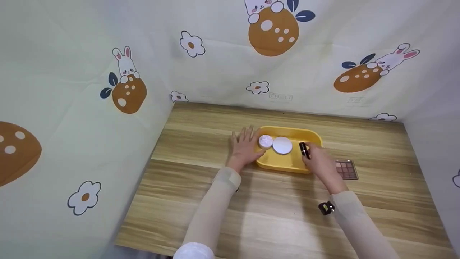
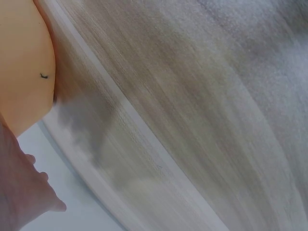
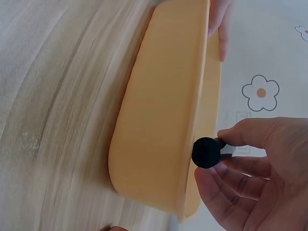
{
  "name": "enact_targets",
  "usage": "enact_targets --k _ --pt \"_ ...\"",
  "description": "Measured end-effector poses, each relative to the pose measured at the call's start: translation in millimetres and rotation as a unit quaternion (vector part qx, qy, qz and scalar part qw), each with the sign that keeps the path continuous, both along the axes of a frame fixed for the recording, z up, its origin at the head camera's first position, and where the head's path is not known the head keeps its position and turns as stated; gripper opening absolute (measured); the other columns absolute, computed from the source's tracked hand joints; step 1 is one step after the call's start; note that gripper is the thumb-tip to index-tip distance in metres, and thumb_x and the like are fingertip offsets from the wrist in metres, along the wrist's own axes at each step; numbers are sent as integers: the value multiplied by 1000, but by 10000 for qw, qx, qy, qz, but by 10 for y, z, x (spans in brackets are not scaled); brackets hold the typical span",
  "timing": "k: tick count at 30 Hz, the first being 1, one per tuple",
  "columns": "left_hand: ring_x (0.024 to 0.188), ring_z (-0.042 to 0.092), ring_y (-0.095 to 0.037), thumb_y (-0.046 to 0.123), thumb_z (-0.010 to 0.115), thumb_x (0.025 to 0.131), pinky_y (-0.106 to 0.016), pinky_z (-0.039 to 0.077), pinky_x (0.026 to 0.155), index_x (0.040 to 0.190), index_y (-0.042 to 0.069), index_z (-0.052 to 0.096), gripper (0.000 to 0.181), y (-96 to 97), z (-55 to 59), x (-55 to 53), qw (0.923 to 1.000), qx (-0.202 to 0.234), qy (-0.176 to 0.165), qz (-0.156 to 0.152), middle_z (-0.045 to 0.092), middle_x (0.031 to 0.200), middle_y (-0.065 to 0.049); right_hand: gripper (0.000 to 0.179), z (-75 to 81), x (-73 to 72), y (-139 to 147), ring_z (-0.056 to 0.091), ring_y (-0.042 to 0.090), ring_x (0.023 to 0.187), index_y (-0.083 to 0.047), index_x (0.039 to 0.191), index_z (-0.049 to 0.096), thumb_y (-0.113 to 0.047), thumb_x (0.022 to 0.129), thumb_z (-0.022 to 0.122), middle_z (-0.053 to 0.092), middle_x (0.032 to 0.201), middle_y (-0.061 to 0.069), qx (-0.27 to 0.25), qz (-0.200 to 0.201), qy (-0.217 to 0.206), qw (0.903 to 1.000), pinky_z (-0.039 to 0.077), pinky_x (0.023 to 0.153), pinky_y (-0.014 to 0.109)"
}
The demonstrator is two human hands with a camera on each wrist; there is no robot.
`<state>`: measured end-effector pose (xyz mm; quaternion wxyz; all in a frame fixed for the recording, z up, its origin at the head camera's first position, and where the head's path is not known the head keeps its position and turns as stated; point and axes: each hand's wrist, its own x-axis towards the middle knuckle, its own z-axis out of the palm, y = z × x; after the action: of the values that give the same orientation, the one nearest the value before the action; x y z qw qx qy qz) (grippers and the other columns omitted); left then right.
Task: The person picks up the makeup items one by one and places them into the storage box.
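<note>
A yellow tray (image 1: 278,167) sits on the wooden table. My left hand (image 1: 245,148), fingers straight and spread, rests at the tray's left end with the thumb over the rim. Inside the tray, a small patterned round jar (image 1: 266,141) stands beside a wider white round container (image 1: 282,145). Over the tray's right end, my right hand (image 1: 321,162) pinches a black lipstick tube (image 1: 304,149) with a pale band. In the right wrist view, the lipstick's round black end (image 3: 206,153) overlaps the tray's rim, gripped between thumb and fingers.
An eyeshadow palette (image 1: 346,169) lies on the table right of the tray, partly behind my right wrist. A small black object (image 1: 326,208) shows by the right sleeve. Printed cloth walls (image 1: 222,79) enclose the table (image 1: 172,208) at the back and sides.
</note>
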<state>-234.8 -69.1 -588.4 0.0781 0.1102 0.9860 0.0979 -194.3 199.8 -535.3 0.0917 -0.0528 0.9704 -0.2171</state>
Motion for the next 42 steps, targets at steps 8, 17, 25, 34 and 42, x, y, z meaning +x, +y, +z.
enact_targets --k 8,17,25,34,42 --pt "157 6 -30 65 46 94 -67 4 122 162 31 8 85 6 -13 -9 10000 -29 0 27 5 171 -2 51 -98 -4 -81 64 31 83 6 136 51 -18 93 64 67 104 25 43 213 292 9993 54 67 47" --pt "158 5 -31 66 45 94 -67 2 122 162 31 6 85 0 -19 -16 9999 -65 -71 45 3 171 -3 46 -194 24 -212 62 31 77 6 129 57 -15 89 65 68 96 20 -97 358 496 9981 52 68 51" --pt "157 6 -32 65 47 94 -67 2 121 162 31 6 86 5 -23 -21 10000 -19 -26 37 5 170 -5 42 -225 10 -318 63 31 81 5 128 59 -13 90 65 68 94 17 -213 429 427 9979 53 74 51" --pt "157 8 -33 67 47 93 -67 3 121 161 32 9 86 10 -27 -5 9999 -33 68 100 7 170 -5 48 -263 -40 -496 66 32 85 3 132 58 -14 88 69 71 96 18 -192 444 340 9982 54 75 52" --pt "157 9 -33 67 46 93 -66 4 122 161 31 11 85 24 -7 5 9999 10 85 132 9 170 -5 43 -332 -93 -647 63 28 82 0 129 59 -15 89 68 70 96 15 -198 439 89 9988 52 72 48"
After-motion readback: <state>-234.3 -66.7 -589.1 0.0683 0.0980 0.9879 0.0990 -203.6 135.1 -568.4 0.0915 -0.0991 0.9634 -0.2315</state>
